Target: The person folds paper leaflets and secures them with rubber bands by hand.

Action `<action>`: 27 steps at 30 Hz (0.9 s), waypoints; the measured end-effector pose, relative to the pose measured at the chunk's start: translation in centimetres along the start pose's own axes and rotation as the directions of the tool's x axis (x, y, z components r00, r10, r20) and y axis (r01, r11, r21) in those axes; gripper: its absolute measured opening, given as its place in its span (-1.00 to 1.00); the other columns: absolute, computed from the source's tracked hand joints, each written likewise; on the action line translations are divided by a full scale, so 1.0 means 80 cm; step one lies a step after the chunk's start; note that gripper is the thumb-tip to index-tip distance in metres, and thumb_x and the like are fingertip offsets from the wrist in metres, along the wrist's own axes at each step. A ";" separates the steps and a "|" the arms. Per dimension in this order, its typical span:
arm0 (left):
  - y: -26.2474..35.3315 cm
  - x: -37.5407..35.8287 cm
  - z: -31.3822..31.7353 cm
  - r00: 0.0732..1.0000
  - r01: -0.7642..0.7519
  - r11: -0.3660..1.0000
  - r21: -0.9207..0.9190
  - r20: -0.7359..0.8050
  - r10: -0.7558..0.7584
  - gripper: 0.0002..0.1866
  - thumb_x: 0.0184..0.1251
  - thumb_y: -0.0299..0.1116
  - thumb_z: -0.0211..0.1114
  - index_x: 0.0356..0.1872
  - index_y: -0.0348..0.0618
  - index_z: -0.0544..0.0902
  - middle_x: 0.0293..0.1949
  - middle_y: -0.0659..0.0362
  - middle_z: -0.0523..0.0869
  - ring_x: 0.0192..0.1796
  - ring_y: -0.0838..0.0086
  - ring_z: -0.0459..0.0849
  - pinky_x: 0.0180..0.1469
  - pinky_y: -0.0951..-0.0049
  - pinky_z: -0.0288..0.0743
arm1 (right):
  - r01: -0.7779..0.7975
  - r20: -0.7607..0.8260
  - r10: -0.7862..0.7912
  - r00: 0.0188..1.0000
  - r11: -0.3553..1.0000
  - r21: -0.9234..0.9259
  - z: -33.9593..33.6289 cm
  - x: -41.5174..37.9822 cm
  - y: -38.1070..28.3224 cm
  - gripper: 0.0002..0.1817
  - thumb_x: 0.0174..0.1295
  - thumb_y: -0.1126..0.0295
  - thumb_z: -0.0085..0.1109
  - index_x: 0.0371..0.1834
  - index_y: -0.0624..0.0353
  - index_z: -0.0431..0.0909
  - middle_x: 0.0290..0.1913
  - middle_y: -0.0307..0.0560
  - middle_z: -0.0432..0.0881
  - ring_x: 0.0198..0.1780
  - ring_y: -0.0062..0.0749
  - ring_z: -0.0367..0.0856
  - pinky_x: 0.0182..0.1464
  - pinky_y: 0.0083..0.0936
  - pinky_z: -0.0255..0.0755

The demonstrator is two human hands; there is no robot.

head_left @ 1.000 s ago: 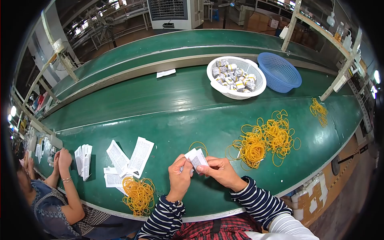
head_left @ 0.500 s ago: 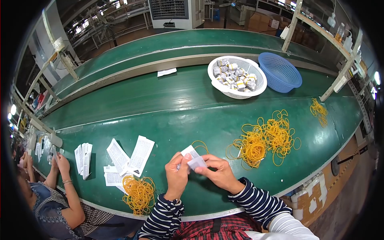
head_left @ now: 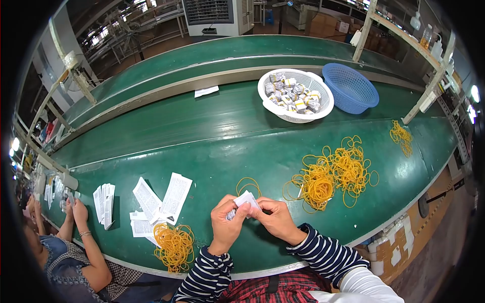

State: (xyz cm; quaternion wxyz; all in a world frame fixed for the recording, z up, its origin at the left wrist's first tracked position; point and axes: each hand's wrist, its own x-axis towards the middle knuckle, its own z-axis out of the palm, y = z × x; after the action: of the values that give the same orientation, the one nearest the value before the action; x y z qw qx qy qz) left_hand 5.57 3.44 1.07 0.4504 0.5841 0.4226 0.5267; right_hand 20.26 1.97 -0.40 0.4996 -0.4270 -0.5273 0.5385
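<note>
A small folded white paper [head_left: 246, 200] is pinched between both hands above the green table. My left hand [head_left: 227, 222] is closed on its left side, thumb on top. On its right side, my right hand [head_left: 275, 217] is closed with fingertips pressed to the paper. Just behind the paper, a single yellow rubber band [head_left: 248, 183] lies on the table; whether a finger touches it is unclear. Printed sheets [head_left: 176, 198] and a pile of yellow bands [head_left: 174, 246] lie left of my left hand. A larger heap of bands [head_left: 318, 183] is to the right.
A white basket [head_left: 296, 117] holds many small banded bundles, beside a blue basket [head_left: 351, 91]. More bands [head_left: 400, 137] lie far right. Folded papers [head_left: 104, 204] lie at left, near a co-worker's hands [head_left: 79, 212]. A frame post [head_left: 427, 96] stands at the right.
The paper between my hands is now folded smaller, its raised flap pressed down. My hands have drawn closer together. The whole view has shifted slightly.
</note>
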 end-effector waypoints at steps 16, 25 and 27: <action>-0.002 0.000 0.000 0.981 -0.125 0.979 0.159 -0.127 0.146 -0.72 0.35 -0.42 0.24 -0.56 -0.36 0.54 -0.52 0.18 0.53 -0.48 0.58 0.41 -0.44 0.53 0.25 | 0.016 0.041 -0.014 0.999 0.998 -0.053 0.000 0.002 -0.004 -0.81 0.24 0.35 0.28 -0.36 0.29 0.67 -0.32 -0.23 0.61 -0.29 -0.67 0.47 -0.24 -0.66 0.34; -0.005 0.002 -0.003 0.996 -0.068 0.997 0.022 -0.056 0.070 -0.83 0.27 -0.39 0.35 -0.39 -0.32 0.65 -0.46 0.22 0.55 -0.42 0.59 0.47 -0.37 0.59 0.33 | 0.138 0.050 -0.138 0.989 0.990 0.000 -0.010 0.004 0.000 -0.84 0.26 0.40 0.24 -0.22 0.29 0.68 -0.13 -0.16 0.61 -0.10 -0.58 0.54 -0.05 -0.63 0.41; 0.004 0.003 0.006 0.990 -0.013 0.995 -0.098 -0.142 -0.001 -0.86 0.21 -0.42 0.40 -0.37 -0.29 0.66 -0.43 0.23 0.57 -0.40 0.59 0.50 -0.33 0.60 0.37 | 0.081 -0.042 -0.079 0.996 0.996 0.046 -0.014 0.007 0.003 -0.82 0.27 0.40 0.23 -0.19 0.29 0.69 -0.09 -0.15 0.60 -0.06 -0.56 0.53 -0.02 -0.61 0.41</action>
State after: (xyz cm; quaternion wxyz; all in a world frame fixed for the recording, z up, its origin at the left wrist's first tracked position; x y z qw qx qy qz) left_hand 6.09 3.57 1.44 0.4459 0.5236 0.4251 0.5885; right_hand 21.24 2.67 -0.66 0.5412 -0.4042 -0.5211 0.5217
